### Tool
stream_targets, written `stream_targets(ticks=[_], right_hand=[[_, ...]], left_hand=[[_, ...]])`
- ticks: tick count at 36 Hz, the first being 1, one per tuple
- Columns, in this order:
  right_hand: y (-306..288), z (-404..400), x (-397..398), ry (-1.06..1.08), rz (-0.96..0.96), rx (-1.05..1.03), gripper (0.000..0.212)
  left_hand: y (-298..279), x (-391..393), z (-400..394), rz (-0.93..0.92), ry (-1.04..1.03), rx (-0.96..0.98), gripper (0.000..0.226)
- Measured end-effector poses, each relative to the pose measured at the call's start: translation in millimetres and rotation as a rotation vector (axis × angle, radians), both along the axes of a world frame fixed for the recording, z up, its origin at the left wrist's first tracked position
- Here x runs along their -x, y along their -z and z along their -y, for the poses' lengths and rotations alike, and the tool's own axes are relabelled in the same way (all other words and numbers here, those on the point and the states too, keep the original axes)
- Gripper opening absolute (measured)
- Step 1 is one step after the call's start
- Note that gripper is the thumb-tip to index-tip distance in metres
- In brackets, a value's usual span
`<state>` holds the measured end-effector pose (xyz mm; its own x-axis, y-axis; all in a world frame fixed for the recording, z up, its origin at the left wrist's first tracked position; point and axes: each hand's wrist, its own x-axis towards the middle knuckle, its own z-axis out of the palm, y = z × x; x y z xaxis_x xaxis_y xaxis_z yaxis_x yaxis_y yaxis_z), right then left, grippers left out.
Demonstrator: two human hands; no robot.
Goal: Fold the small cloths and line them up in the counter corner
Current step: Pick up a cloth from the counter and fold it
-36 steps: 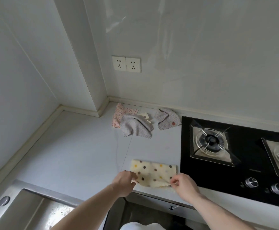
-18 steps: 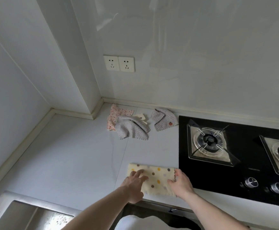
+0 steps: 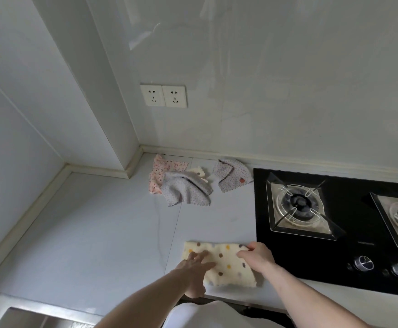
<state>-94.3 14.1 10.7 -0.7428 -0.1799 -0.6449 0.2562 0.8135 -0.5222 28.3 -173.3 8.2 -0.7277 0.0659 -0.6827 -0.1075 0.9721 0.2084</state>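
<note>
A cream cloth with coloured dots [image 3: 226, 263] lies folded into a strip near the counter's front edge. My left hand [image 3: 194, 271] rests flat on its left part with fingers spread. My right hand [image 3: 258, 255] grips its right end, fingers curled over the far corner. At the back of the counter lie loose cloths: a pink speckled one [image 3: 161, 172], a grey one [image 3: 186, 190] partly over it, a bit of cream cloth [image 3: 199, 172] behind the grey one, and a grey cloth with a red mark [image 3: 232, 177].
A black gas hob [image 3: 349, 261] with two burners and knobs sits right beside the cream cloth. A steel sink [image 3: 27, 313] is at the lower left. The white counter [image 3: 93, 228] runs back to a wall corner with a boxed column and two sockets [image 3: 163, 95].
My left hand went from pinching the cloth's near edge to lying flat on it. My right hand moved up to the cloth's right far corner. The camera shifted a little.
</note>
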Motion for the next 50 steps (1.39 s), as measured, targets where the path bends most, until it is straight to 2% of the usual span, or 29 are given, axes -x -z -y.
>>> stream_targets(ticks=[5, 12, 18, 26, 32, 35, 37, 43, 50], right_hand=[[-7, 4, -2, 0.104, -0.016, 0.099, 0.019], [-19, 28, -17, 0.090, -0.018, 0.151, 0.024], [-8, 60, -30, -0.009, -0.017, 0.146, 0.022], [-3, 99, -46, -0.105, 0.030, 0.160, 0.017], [0, 99, -45, -0.158, 0.089, 0.201, 0.033], [7, 87, -41, -0.135, 0.029, 0.189, 0.031], [12, 79, -40, -0.095, -0.036, 0.170, 0.028], [13, 70, -39, -0.088, -0.108, 0.106, 0.045], [17, 63, -33, -0.100, -0.051, 0.055, 0.062]], left_hand=[[2, -1, 4, -0.057, -0.009, -0.042, 0.088], [9, -21, 23, -0.194, -0.222, -0.022, 0.068], [11, -39, 37, -0.151, -0.179, -0.018, 0.084], [12, -45, 47, -0.129, -0.180, -0.089, 0.088], [13, -40, 61, -0.209, -0.327, -0.100, 0.065], [11, -32, 65, -0.277, -0.490, -0.103, 0.053], [10, -22, 66, -0.308, -0.527, -0.121, 0.052], [8, 11, 59, -0.280, -0.498, -0.143, 0.064], [19, 27, 54, -0.191, -0.458, -0.082, 0.046]])
